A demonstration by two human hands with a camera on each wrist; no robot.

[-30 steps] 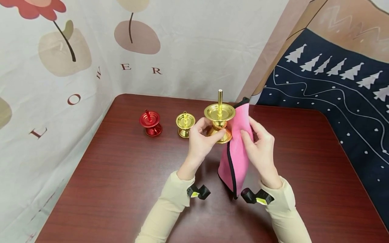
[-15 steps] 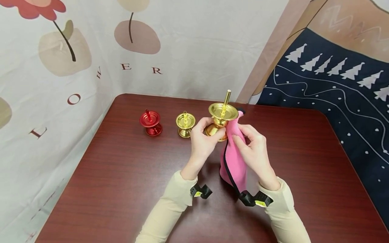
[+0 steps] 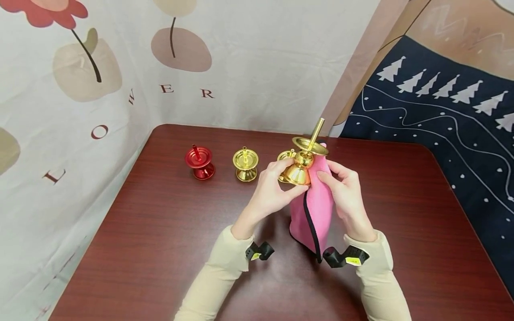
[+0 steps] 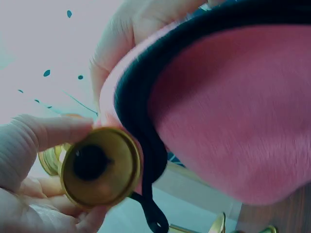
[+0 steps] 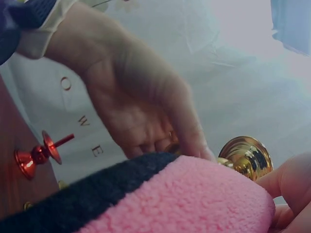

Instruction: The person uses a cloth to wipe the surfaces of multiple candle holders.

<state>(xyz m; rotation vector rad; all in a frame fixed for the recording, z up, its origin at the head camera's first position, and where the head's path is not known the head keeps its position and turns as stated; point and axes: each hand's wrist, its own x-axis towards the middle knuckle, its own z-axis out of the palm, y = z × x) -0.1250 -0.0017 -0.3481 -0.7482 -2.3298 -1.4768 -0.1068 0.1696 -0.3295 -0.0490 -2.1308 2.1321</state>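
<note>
My left hand [image 3: 271,189] grips a tall gold candlestick [image 3: 299,171] by its flared base, lifted over the table and tilted with its spike up to the right. The left wrist view looks into the hollow underside of that base [image 4: 114,182]. My right hand [image 3: 348,200] pinches a pink fleecy cloth [image 3: 315,214] with black edging, which hangs down beside the candlestick. In the right wrist view the cloth [image 5: 189,199] lies against the candlestick, whose dish [image 5: 248,153] shows beyond it. The cloth hides part of the right hand's fingers.
A red candlestick [image 3: 199,162] and a small gold candlestick [image 3: 246,164] stand at the back left of the brown table [image 3: 160,249]. Another gold candlestick [image 3: 283,156] stands partly hidden behind the held one. A printed curtain [image 3: 257,67] hangs behind the table.
The candlestick has moved right with my left hand and leans further right, uncovering the gold one behind. The right hand shifted left with the cloth, then back right.
</note>
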